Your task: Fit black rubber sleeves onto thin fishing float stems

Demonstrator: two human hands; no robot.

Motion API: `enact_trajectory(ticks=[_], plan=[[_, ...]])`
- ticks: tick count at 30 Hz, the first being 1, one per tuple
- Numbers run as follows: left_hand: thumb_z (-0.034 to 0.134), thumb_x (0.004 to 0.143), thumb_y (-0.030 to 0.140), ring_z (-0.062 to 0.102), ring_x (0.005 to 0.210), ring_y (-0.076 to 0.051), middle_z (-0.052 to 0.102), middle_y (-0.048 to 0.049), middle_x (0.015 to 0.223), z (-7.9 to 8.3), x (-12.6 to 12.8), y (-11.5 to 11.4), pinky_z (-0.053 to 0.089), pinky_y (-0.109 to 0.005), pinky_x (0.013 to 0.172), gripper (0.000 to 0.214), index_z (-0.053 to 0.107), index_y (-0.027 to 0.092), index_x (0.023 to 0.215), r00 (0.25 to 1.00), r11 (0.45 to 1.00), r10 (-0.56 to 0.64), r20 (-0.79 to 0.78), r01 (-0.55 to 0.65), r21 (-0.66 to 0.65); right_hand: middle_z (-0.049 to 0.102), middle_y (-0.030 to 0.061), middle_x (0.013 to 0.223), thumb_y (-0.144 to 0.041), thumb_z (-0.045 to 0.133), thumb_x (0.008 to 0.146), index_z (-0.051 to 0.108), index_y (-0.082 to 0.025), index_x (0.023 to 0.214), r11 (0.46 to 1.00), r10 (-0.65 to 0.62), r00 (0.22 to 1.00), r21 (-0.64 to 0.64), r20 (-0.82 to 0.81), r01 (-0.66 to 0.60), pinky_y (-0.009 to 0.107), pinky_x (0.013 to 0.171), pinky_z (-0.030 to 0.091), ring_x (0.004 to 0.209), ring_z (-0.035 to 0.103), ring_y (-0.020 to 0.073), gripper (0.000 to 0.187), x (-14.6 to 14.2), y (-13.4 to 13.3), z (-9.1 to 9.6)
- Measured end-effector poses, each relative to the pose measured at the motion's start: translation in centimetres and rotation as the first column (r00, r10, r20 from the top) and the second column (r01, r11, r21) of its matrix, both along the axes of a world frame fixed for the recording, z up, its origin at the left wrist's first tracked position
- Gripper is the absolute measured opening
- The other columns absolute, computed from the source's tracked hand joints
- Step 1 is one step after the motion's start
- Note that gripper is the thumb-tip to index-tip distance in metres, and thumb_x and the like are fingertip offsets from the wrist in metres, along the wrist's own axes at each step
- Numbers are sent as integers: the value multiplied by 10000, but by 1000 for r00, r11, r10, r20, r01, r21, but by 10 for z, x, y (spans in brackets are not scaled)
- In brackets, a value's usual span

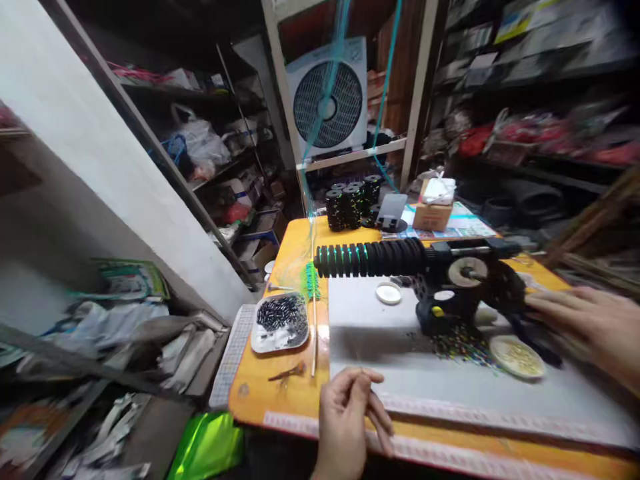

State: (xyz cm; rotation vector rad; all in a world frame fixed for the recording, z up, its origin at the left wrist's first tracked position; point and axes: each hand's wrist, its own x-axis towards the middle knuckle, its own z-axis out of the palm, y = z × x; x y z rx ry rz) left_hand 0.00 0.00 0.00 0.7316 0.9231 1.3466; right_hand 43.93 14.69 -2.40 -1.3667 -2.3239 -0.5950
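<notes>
Left hand [351, 408] half-curled — right hand [595, 325] at machine [463, 308].

The right hand [593, 323] is blurring, its arm being cropped; the bottom edge is cropping the left hand [349, 410]; red goods [475, 141] are blurring.

The person's left hand [350, 417] is bare, its fingers [381, 417] and thumb [359, 395] slim and rounded at the tips. The right hand [593, 323], blurred, is also bare, uncovered out to the edge of view.
</notes>
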Motion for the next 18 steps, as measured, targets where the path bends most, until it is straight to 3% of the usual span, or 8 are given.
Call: enact_trajectory(ticks=[3,7,12,18], plan=[[787,843,611,698,437,-159,764,-60,613,10,-4,-12,548,-213,454,474,771,137,833,999,999,42,-14,-42,15,816,148,1076,-328,504,933,840,-280,1096,999,-12,1000,-32,-1,12,437,799,525,972,702,323,376,1,-3,1],[823,819,586,805,692,-226,833,-127,814,19,-12,-30,639,-291,690,458,809,129,786,999,998,30,-28,-31,-55,794,209,1119,-263,540,932,831,-220,1122,995,-27,1000,-91,-9,26,441,849,493,1020,670,321,350,-2,-8,5],[831,828,554,788,577,-211,821,-104,720,6,-17,-42,591,-225,546,425,782,132,824,989,991,-45,140,62,-121,773,252,1159,-242,649,911,811,-145,1203,981,-39,999,-190,-24,34,433,832,456,1038,660,312,347,-5,-11,12],[814,812,613,667,338,-186,783,-101,605,-22,-15,-50,429,-169,293,503,773,112,834,971,976,-146,191,173,-131,770,236,1199,-197,841,740,806,-121,1216,964,-76,992,-262,-96,49,430,853,431,1054,677,302,483,-5,-7,17]])
